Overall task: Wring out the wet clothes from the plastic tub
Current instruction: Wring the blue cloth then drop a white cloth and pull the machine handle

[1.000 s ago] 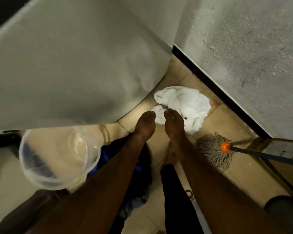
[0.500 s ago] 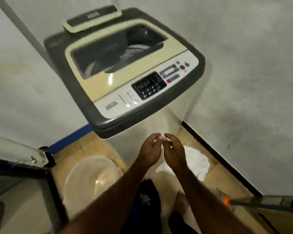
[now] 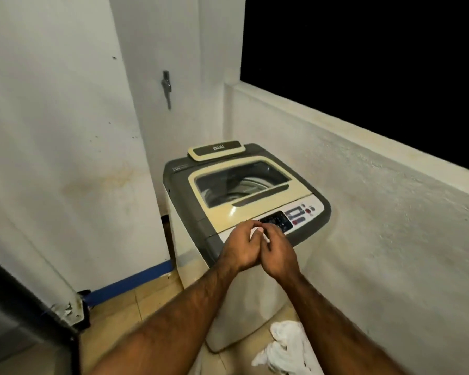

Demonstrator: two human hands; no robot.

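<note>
Left grip [image 3: 240, 250] and right grip [image 3: 278, 255] touch with curled fingers before the washing machine [image 3: 228, 212]; whether they pinch anything cannot be told. A crumpled white cloth [image 3: 284, 347] lies on the floor [image 3: 136, 315] beside the machine's base.

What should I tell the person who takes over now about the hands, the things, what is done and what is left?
Left hand and right hand: loosely curled, fingertips touching, holding no cloth, in front of the washer.
Tub: out of view. White cloth lies on the floor by the washer's base.
Done: cannot tell from here.
Left: find the tub, wring the clothes.
</note>
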